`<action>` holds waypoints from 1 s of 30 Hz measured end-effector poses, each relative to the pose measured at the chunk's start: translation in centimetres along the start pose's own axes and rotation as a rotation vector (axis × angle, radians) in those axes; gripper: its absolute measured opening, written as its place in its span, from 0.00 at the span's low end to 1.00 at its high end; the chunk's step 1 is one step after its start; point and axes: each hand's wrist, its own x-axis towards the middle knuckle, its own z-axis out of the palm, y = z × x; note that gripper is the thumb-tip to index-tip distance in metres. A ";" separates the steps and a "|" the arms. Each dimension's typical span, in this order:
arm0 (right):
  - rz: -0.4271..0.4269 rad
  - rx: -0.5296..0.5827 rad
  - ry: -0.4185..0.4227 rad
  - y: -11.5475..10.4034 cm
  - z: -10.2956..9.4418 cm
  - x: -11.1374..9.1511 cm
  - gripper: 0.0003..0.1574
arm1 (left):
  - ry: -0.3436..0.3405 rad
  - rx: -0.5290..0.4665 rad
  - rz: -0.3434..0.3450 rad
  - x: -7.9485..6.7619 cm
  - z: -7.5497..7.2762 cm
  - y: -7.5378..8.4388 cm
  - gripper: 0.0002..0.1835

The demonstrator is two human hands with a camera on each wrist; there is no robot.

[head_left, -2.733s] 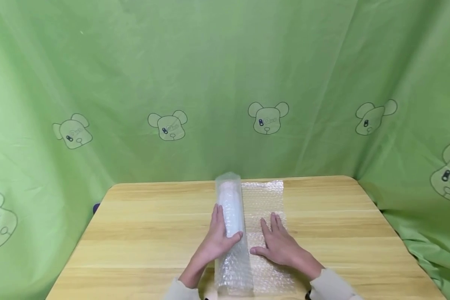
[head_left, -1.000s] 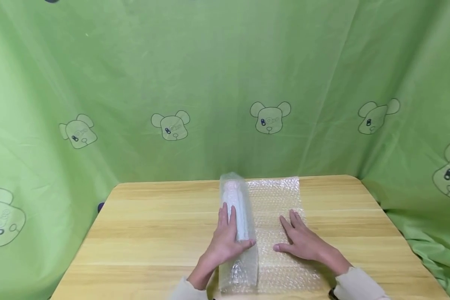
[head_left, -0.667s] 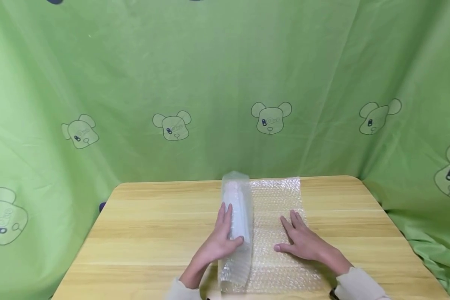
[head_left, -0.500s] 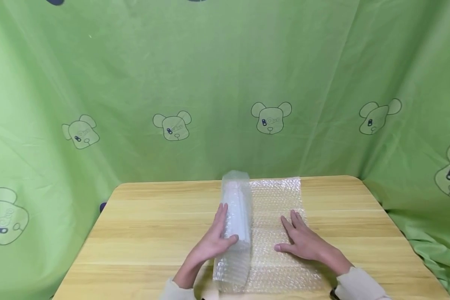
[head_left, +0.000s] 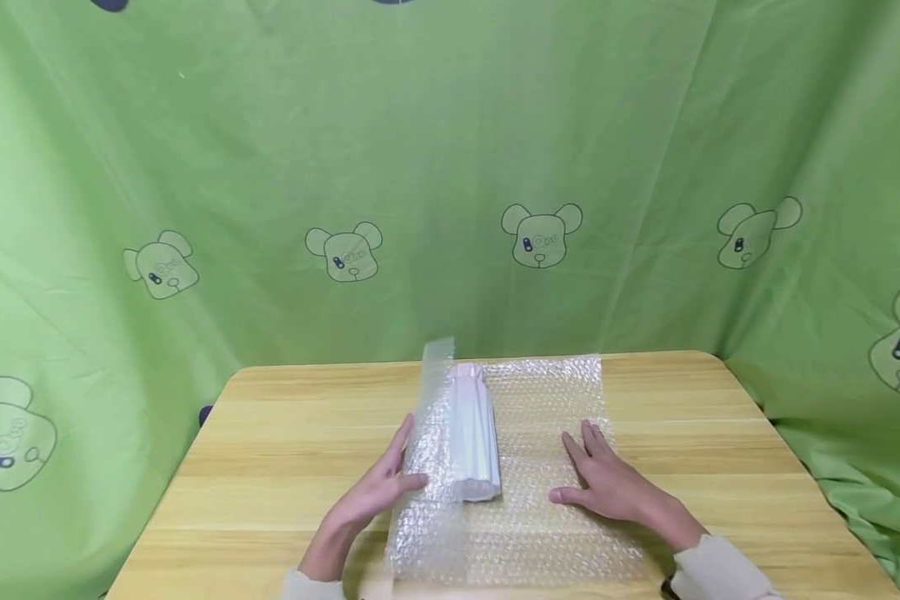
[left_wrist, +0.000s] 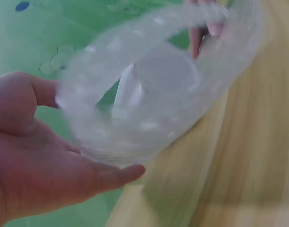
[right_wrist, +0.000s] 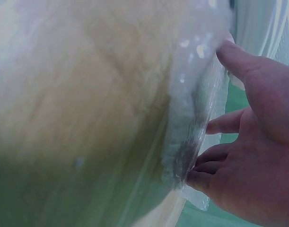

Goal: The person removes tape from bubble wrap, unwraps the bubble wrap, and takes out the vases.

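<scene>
A white ribbed vase (head_left: 474,437), pinkish at its neck, lies on a sheet of bubble wrap (head_left: 528,542) with its base towards me. The sheet's left part stands raised beside the vase. My left hand (head_left: 378,483) touches this raised part, thumb and fingers spread apart; in the left wrist view the wrap (left_wrist: 149,125) curves around the vase. On the flat right part of the sheet rests my right hand (head_left: 603,479), fingers straight and spread. The right wrist view shows that hand (right_wrist: 258,137) against the wrap's edge.
A light wooden table (head_left: 285,450) carries everything. Behind it and along both sides hangs a green curtain (head_left: 435,150) printed with bear heads.
My left hand has moved left, and the wrap that covered the vase has unrolled leftward, baring the vase. My right hand shifted right earlier and has since stayed on the sheet.
</scene>
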 end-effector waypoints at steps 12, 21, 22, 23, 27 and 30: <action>0.002 0.009 -0.005 0.1 0.1 0.0 0.64 | 0.000 -0.012 -0.085 -3.2 -4.7 -2.2 0.53; 0.008 0.008 -0.039 0.0 0.1 0.2 0.64 | 0.073 0.080 -0.045 -7.3 -8.3 1.2 0.42; 0.011 0.007 -0.047 -0.1 0.0 0.3 0.64 | 0.099 0.127 -0.030 -7.7 -8.4 2.2 0.41; 0.008 0.010 -0.053 -0.2 -0.1 0.3 0.64 | 0.121 0.180 -0.002 -8.1 -8.3 3.1 0.40; 0.007 0.025 -0.071 -0.6 -0.6 0.6 0.65 | 0.180 0.438 0.099 -8.3 -6.7 7.0 0.36; 0.016 0.032 -0.085 -0.6 -0.7 0.7 0.66 | 0.164 0.578 0.147 -6.8 -4.8 8.7 0.36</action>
